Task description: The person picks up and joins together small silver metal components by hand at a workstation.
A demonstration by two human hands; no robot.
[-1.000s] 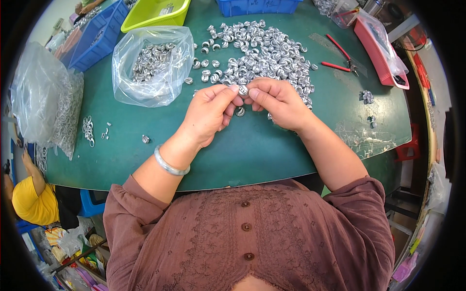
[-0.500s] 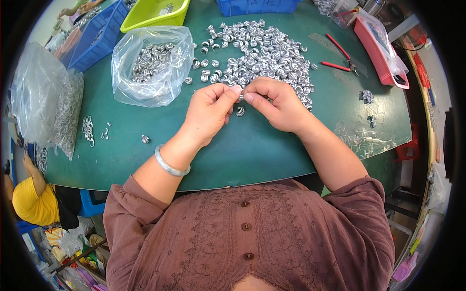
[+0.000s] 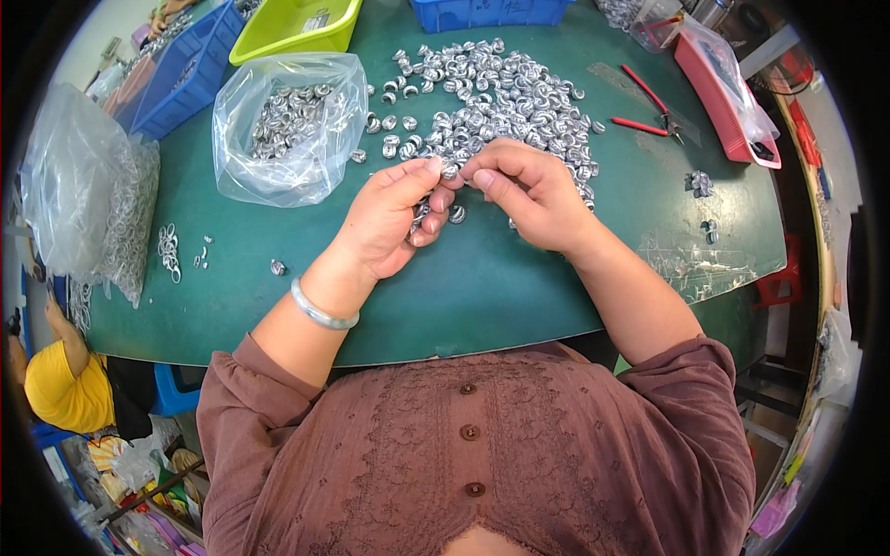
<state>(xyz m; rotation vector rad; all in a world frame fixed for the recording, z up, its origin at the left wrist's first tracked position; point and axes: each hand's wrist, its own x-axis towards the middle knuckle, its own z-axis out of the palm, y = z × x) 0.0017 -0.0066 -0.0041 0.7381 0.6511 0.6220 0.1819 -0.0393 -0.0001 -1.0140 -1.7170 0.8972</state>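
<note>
My left hand (image 3: 387, 211) pinches a small silvery curved metal piece (image 3: 450, 170) between thumb and forefinger. More silvery pieces (image 3: 418, 215) show inside its curled lower fingers. Close beside it on the right, my right hand (image 3: 530, 193) has thumb and forefinger pressed together; what sits in that pinch is too small to name. Just beyond both hands spreads a large heap of the same ring-like pieces (image 3: 524, 107). One loose curved piece (image 3: 457, 214) lies on the green table (image 3: 464, 296) below my fingers.
Left of the heap stands an open clear plastic bag (image 3: 338, 171) with pieces inside. Farther left are a bulging bag of rings (image 3: 79, 185) and a small ring cluster (image 3: 168, 250). Red-handled pliers (image 3: 646, 91) and a pink basket (image 3: 718, 102) lie right; blue (image 3: 491, 13) and lime-green bins (image 3: 297, 42) stand behind.
My hands have drawn slightly apart. The left one has turned and opened a little, so the pieces in its fingers and the pinched one now show. The right hand has barely moved.
</note>
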